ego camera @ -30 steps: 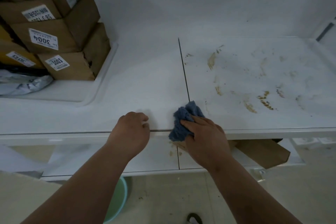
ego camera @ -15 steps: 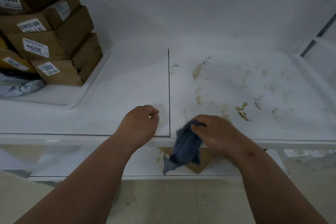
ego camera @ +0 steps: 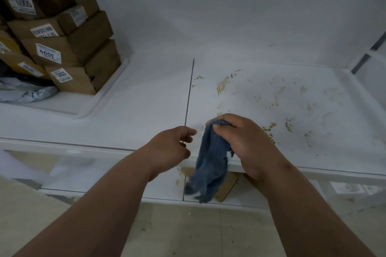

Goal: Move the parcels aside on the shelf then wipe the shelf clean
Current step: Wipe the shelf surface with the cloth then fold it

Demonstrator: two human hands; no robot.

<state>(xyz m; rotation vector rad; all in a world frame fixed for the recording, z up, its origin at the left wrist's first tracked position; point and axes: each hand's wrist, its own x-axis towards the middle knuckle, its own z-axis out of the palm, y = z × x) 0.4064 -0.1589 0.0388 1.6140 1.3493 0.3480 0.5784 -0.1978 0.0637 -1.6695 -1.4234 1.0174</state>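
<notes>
My right hand [ego camera: 244, 142] pinches a blue cloth [ego camera: 208, 165] by its top, and the cloth hangs down over the front edge of the white shelf [ego camera: 146, 98]. My left hand [ego camera: 171, 148] hovers just left of the cloth with fingers loosely curled, holding nothing. Brown smears [ego camera: 271, 98] cover the right shelf panel. Stacked brown parcels [ego camera: 69, 48] with white labels stand at the far left of the shelf.
A grey plastic mailer bag [ego camera: 23, 92] lies beside the parcels at the left edge. A lower shelf [ego camera: 104, 179] holds a brown box [ego camera: 227, 183] behind the hanging cloth. A dark seam [ego camera: 189, 92] splits the two shelf panels. Beige floor lies below.
My right hand lifted the cloth off the shelf's front edge, so it now dangles. My left hand rose off the shelf edge and its fingers loosened.
</notes>
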